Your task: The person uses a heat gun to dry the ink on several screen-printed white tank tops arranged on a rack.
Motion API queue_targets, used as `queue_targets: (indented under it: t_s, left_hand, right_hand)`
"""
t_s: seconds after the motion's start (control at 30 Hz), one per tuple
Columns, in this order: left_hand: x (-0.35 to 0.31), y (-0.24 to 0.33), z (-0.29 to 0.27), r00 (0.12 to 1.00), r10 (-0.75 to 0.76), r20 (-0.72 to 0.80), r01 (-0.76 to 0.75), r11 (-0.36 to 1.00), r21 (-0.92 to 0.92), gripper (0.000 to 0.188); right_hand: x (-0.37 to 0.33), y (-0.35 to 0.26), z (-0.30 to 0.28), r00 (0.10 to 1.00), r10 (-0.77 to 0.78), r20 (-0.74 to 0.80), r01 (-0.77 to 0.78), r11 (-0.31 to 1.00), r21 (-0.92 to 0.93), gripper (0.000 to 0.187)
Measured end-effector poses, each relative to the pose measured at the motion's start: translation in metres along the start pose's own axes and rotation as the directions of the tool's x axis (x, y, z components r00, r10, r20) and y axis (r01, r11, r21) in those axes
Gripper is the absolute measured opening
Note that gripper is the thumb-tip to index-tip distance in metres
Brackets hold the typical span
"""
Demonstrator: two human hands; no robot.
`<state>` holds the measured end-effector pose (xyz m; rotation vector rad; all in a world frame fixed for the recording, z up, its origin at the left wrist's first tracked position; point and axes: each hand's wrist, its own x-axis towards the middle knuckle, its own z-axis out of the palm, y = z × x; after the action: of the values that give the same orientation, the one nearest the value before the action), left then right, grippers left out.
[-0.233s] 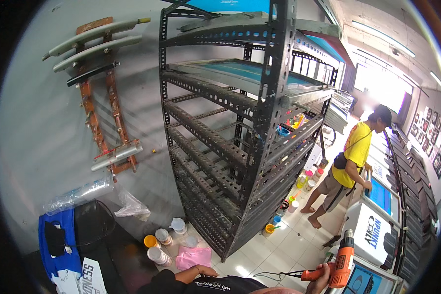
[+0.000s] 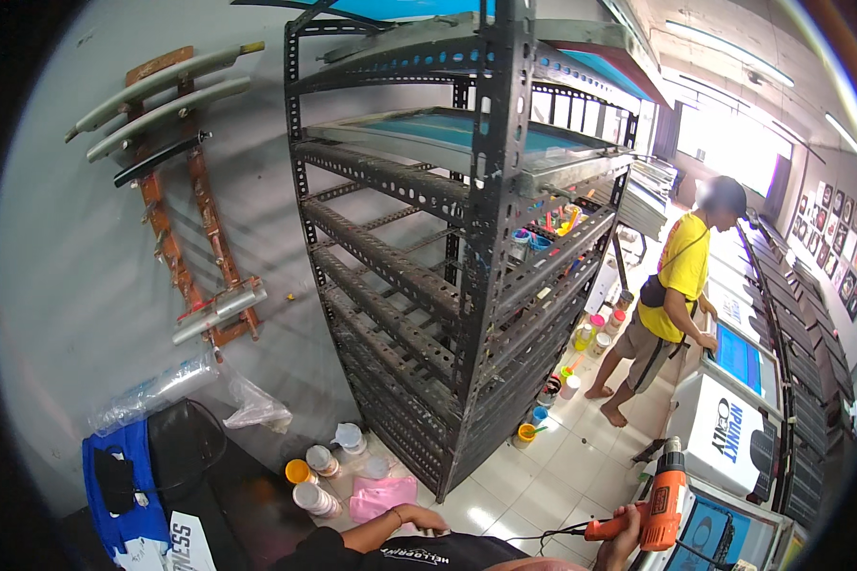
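In my right hand (image 2: 619, 538) I grip an orange heat gun (image 2: 664, 504) by its handle, its metal nozzle pointing up. A dark cord trails left from the handle's base. The gun is over the near end of a printing table, beside a framed screen (image 2: 724, 533) with blue mesh. My left hand (image 2: 421, 519) is low in front of me against the black shirt (image 2: 457, 550), a band on its wrist. Its fingers are too small and partly hidden to read. Just beyond it a pink cloth (image 2: 381, 497) lies on the floor.
A tall black slotted-metal rack (image 2: 467, 314) with screen frames stands ahead. Paint tubs (image 2: 322, 462) are on the floor. A person in a yellow shirt (image 2: 686, 262) leans over another blue screen (image 2: 738, 360). Squeegees (image 2: 171, 90) hang on the left wall above a dark surface (image 2: 257, 519).
My view has shifted slightly. The left hand has moved a little to the right along the shirt; the heat gun stays in my right hand.
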<state>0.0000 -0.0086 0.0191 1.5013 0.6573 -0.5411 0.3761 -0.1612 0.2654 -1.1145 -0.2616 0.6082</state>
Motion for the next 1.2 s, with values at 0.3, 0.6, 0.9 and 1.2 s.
queue_targets:
  t_s: [0.3, 0.6, 0.9, 1.2]
  left_hand:
    - [-0.311, 0.379, 0.018, -0.271, 0.858, -0.436, -0.824, 0.027, 0.567, 0.025]
    - [-0.315, 0.476, 0.039, -0.672, 0.74, -0.043, -0.739, -0.664, 0.112, 0.043]
    - [-0.253, 0.512, 0.015, -0.484, 0.865, -0.136, -0.76, -0.492, -0.426, 0.038]
    - [-0.171, 0.568, -0.048, -0.535, 0.843, -0.056, -0.651, -0.454, -0.608, 0.039]
  right_hand:
    - [-0.022, -0.03, -0.011, 0.987, -0.108, -0.121, 0.117, 0.991, 0.071, 0.029]
    - [-0.038, -0.046, 0.006, 0.989, -0.083, -0.126, 0.105, 0.979, 0.174, 0.027]
    - [-0.056, -0.049, 0.0, 0.962, -0.144, -0.231, 0.17, 0.981, 0.098, 0.034]
    - [0.017, -0.046, 0.015, 0.963, -0.097, -0.253, 0.142, 0.976, 0.166, 0.034]
